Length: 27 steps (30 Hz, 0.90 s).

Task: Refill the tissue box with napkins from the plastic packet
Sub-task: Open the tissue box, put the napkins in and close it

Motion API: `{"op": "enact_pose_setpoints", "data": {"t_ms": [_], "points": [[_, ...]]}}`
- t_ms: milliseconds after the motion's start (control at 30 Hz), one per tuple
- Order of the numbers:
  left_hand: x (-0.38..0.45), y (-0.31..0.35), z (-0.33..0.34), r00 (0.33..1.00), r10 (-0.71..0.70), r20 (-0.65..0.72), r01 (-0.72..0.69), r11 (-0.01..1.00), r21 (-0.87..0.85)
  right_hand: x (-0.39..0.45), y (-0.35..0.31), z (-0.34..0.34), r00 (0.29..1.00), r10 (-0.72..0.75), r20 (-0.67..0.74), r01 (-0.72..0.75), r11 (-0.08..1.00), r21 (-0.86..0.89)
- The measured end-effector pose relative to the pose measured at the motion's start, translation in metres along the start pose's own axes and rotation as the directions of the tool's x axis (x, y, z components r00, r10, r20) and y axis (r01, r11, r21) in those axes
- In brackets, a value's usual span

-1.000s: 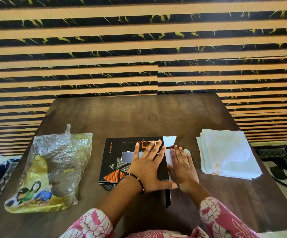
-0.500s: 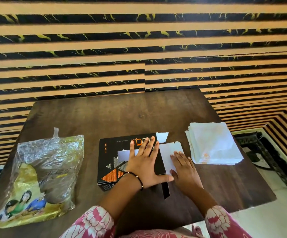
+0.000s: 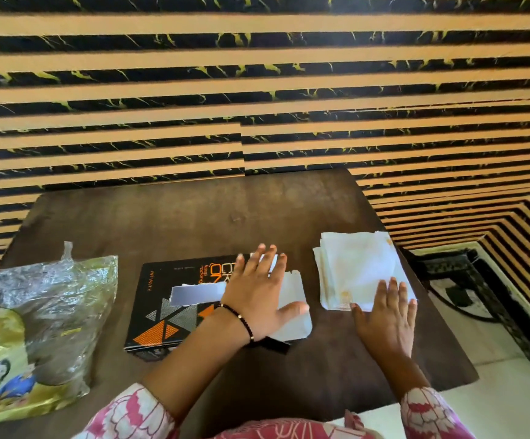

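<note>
Lying flat near the middle of the dark wooden table point(image 3: 193, 217), toward its near edge, is the black tissue box point(image 3: 168, 305), printed with orange and grey triangles. A torn slot in its top shows pale paper, and a white end flap point(image 3: 292, 312) is folded open on its right side. Your left hand point(image 3: 257, 296) rests flat on the box's right end, fingers straight and spread, pressing down and gripping nothing. A dark beaded bracelet point(image 3: 241, 321) circles that wrist.

Just right of the box, near the table's right edge, sits a loose stack of white napkins point(image 3: 358, 267). Your right hand point(image 3: 387, 315) lies open on the stack's near right corner, fingers straight, touching but not yet grasping.

Toward the left edge lies the crumpled plastic packet point(image 3: 41, 324), clear and yellow; it looks mostly emptied.

The napkins will likely be very light, soft and floppy, and the sheets may slide or fan apart. Pinch a small bundle along one edge, thumb beneath and fingers on top, and keep it squared so it feeds through the open end. The thin card box may skid unless held down.
</note>
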<state>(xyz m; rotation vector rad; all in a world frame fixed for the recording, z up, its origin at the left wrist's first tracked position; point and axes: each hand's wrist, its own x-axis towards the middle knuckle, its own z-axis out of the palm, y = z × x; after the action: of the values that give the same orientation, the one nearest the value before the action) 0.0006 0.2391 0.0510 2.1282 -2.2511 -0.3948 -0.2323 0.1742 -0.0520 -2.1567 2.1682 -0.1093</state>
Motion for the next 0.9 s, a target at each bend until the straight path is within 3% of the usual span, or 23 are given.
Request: {"op": "enact_pose_setpoints", "data": {"t_ms": [100, 167, 333, 467, 533, 600, 667, 767, 833, 900], "points": [[0.019, 0.034, 0.007, 1.000, 0.006, 0.004, -0.006, 0.987, -0.162, 0.018, 0.008, -0.005, 0.995, -0.100, 0.031, 0.100, 0.995, -0.013], [0.032, 0.055, 0.015, 0.999, 0.002, 0.037, 0.005, 0.984, -0.180, 0.031, 0.012, -0.008, 0.975, -0.217, 0.048, 0.218, 0.976, -0.005], [0.057, 0.082, 0.040, 0.989, -0.081, 0.125, 0.108, 0.968, -0.228, 0.049, 0.016, -0.004, 0.811, -0.569, 0.136, 0.582, 0.810, -0.076], [0.075, 0.089, 0.053, 0.964, -0.221, 0.145, 0.260, 0.896, -0.360, 0.061, 0.026, -0.013, 0.728, -0.666, 0.159, 0.681, 0.729, -0.065], [0.084, 0.093, 0.060, 0.944, -0.299, 0.143, 0.331, 0.837, -0.437, 0.070, 0.033, -0.021, 0.745, -0.663, 0.068, 0.653, 0.747, 0.128], [0.091, 0.096, 0.070, 0.912, -0.373, 0.168, 0.406, 0.768, -0.495, 0.077, 0.043, -0.026, 0.836, -0.547, 0.031, 0.511, 0.799, 0.317], [0.097, 0.101, 0.077, 0.880, -0.428, 0.207, 0.469, 0.709, -0.527, 0.086, 0.055, -0.028, 0.918, -0.398, -0.003, 0.372, 0.855, 0.361], [0.106, 0.108, 0.082, 0.853, -0.483, 0.200, 0.506, 0.667, -0.547, 0.092, 0.064, -0.024, 0.948, -0.282, 0.148, 0.212, 0.906, 0.366], [0.112, 0.110, 0.082, 0.831, -0.521, 0.193, 0.526, 0.627, -0.575, 0.092, 0.069, -0.016, 0.931, -0.258, 0.257, 0.126, 0.891, 0.437], [0.117, 0.111, 0.082, 0.794, -0.567, 0.220, 0.564, 0.551, -0.615, 0.090, 0.073, -0.012, 0.922, -0.268, 0.279, 0.085, 0.844, 0.529]]}}
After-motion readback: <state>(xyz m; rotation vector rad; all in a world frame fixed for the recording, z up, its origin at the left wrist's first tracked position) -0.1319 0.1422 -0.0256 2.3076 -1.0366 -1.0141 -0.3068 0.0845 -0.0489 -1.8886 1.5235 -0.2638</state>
